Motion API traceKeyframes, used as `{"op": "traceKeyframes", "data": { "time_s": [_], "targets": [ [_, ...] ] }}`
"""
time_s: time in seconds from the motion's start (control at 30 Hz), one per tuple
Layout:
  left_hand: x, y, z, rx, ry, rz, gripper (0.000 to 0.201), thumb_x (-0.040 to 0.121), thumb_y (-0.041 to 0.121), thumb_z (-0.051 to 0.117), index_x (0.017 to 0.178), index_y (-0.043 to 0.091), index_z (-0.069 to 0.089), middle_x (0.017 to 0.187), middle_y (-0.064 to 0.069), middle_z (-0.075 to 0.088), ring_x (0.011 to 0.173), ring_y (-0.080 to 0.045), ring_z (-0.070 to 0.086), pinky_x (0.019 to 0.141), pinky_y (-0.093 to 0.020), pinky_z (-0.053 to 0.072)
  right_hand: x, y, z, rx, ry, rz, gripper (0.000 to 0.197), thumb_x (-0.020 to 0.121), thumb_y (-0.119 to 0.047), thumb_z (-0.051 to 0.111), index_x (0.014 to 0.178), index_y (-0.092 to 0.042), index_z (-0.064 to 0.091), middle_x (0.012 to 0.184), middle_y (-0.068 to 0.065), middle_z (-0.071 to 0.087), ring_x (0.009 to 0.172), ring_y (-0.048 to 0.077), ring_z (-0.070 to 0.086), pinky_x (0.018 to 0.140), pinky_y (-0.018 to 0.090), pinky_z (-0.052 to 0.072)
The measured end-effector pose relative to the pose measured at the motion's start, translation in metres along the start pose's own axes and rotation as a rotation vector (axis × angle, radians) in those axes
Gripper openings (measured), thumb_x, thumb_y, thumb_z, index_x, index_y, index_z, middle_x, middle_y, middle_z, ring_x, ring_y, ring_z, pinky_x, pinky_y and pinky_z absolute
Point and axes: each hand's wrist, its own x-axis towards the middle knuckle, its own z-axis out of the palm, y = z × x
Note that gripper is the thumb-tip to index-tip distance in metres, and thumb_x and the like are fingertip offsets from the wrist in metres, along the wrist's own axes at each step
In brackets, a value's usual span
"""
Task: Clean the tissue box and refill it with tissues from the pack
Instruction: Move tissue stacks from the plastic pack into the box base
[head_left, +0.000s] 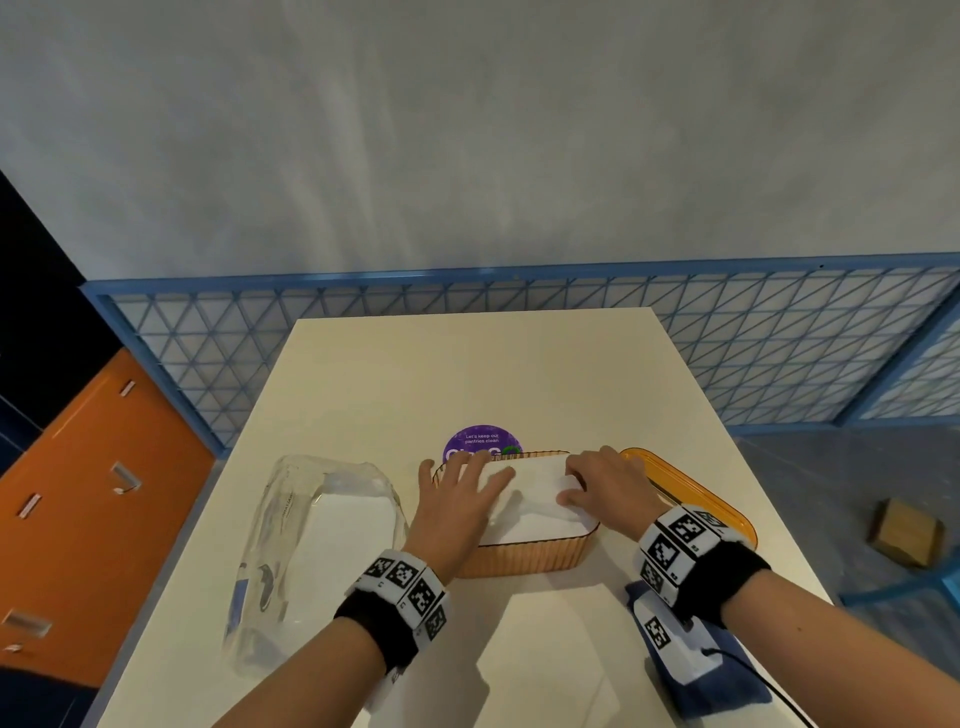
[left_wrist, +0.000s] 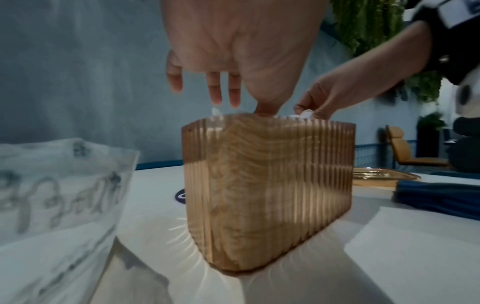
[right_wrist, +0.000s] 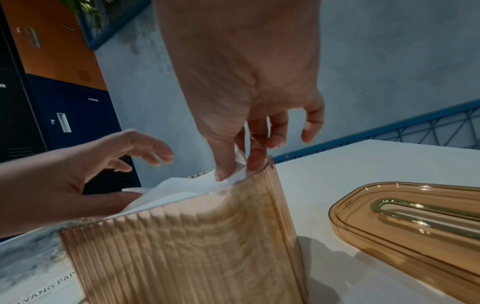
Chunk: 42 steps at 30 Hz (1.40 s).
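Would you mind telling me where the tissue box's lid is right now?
In the head view the lid lies flat on the table, right of the tissue box, partly hidden behind the right hand, with the blue cloth nearer the person.

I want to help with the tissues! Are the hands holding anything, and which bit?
The right hand pinches the top tissue at its right end, by the tissue box rim. The left hand only rests flat on the tissues, gripping nothing.

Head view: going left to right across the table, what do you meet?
Clear plastic tissue pack → left hand → amber tissue box filled with white tissues → right hand → amber lid. The blue cloth is left out, since it lies nearer and under the right wrist.
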Motion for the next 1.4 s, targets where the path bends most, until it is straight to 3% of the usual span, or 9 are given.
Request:
{"op": "traceKeyframes", "data": {
  "time_s": [0.1, 0.2, 0.27, 0.5, 0.67, 0.9, 1.1, 1.27, 1.4],
  "targets": [
    [0.001, 0.007, 0.005, -0.010, 0.005, 0.016, 0.081, 0.041, 0.011, 0.087, 0.110, 0.030, 0.050, 0.111, 0.000, 0.066, 0.103, -0.021, 0.051, 0.074, -0.043, 0.051, 0.000, -0.002, -0.003, 0.013, -0.001, 0.003, 0.030, 0.090, -0.041, 0.053, 0.111, -0.018, 0.056, 0.115, 0.002, 0.060, 0.115, 0.022, 0.047, 0.091, 0.041, 0.034],
    [0.003, 0.009, 0.003, -0.117, -0.017, -0.065, 0.060, 0.083, 0.025, 0.062, 0.138, 0.026, 0.037, 0.137, 0.001, 0.044, 0.126, -0.023, 0.042, 0.098, -0.045, 0.034, -0.001, -0.002, -0.002, 0.119, -0.069, 0.021, 0.045, 0.084, -0.050, 0.059, 0.120, -0.024, 0.053, 0.121, 0.001, 0.058, 0.118, 0.021, 0.046, 0.093, 0.040, 0.033],
    [0.004, 0.004, 0.002, -0.189, -0.065, -0.112, 0.059, 0.093, 0.042, 0.043, 0.146, 0.025, 0.022, 0.145, 0.004, 0.033, 0.132, -0.018, 0.031, 0.105, -0.042, 0.023, 0.000, -0.002, -0.003, 0.188, -0.112, 0.028, 0.052, 0.078, -0.052, 0.065, 0.121, -0.025, 0.052, 0.121, -0.002, 0.059, 0.115, 0.019, 0.048, 0.093, 0.040, 0.036],
    [0.017, -0.015, -0.014, -0.281, -0.259, -0.098, 0.043, 0.090, 0.041, 0.053, 0.129, 0.024, 0.045, 0.133, 0.005, 0.052, 0.123, -0.017, 0.043, 0.101, -0.041, 0.023, 0.001, -0.008, -0.010, 0.162, -0.128, -0.059, 0.017, 0.082, -0.030, 0.065, 0.083, -0.021, 0.051, 0.088, -0.004, 0.054, 0.086, 0.017, 0.047, 0.080, 0.037, 0.031],
    [0.025, -0.018, -0.021, -0.323, -0.282, -0.105, 0.032, 0.091, 0.038, 0.051, 0.119, 0.022, 0.053, 0.118, 0.001, 0.064, 0.114, -0.023, 0.055, 0.096, -0.039, 0.027, 0.001, -0.010, -0.013, 0.166, -0.142, -0.083, 0.023, 0.087, -0.030, 0.058, 0.106, -0.016, 0.058, 0.108, 0.004, 0.063, 0.095, 0.022, 0.055, 0.085, 0.039, 0.042],
    [0.018, -0.023, -0.020, -0.243, -0.236, 0.026, 0.020, 0.094, 0.029, 0.048, 0.108, 0.018, 0.057, 0.116, 0.004, 0.059, 0.110, -0.019, 0.053, 0.091, -0.035, 0.027, 0.000, -0.004, -0.007, -0.038, -0.009, -0.232, 0.012, 0.094, -0.022, 0.047, 0.102, -0.015, 0.053, 0.104, 0.004, 0.062, 0.088, 0.022, 0.054, 0.072, 0.029, 0.031],
    [-0.005, -0.019, -0.012, -0.136, -0.156, 0.164, 0.024, 0.094, 0.021, 0.047, 0.113, 0.019, 0.061, 0.119, 0.002, 0.057, 0.111, -0.022, 0.053, 0.104, -0.043, 0.023, -0.017, 0.008, 0.011, -0.156, 0.144, -0.481, 0.032, 0.057, -0.007, 0.079, 0.074, -0.020, 0.055, 0.081, -0.003, 0.059, 0.069, 0.017, 0.056, 0.056, 0.025, 0.029],
    [-0.007, -0.016, -0.011, -0.097, -0.153, 0.125, 0.025, 0.097, 0.025, 0.041, 0.116, 0.021, 0.057, 0.122, 0.005, 0.053, 0.113, -0.018, 0.052, 0.107, -0.040, 0.020, -0.019, 0.002, 0.009, -0.119, 0.143, -0.407, 0.028, 0.071, -0.003, 0.068, 0.093, -0.017, 0.060, 0.093, -0.003, 0.062, 0.087, 0.020, 0.054, 0.070, 0.028, 0.029],
    [-0.002, -0.017, -0.012, -0.119, -0.129, 0.074, 0.022, 0.098, 0.026, 0.039, 0.111, 0.019, 0.056, 0.115, 0.004, 0.057, 0.110, -0.018, 0.054, 0.107, -0.039, 0.022, -0.012, 0.000, 0.007, -0.126, 0.218, -0.287, 0.030, 0.057, -0.013, 0.083, 0.072, -0.023, 0.059, 0.068, -0.006, 0.061, 0.064, 0.015, 0.058, 0.058, 0.026, 0.030]
  ]
}}
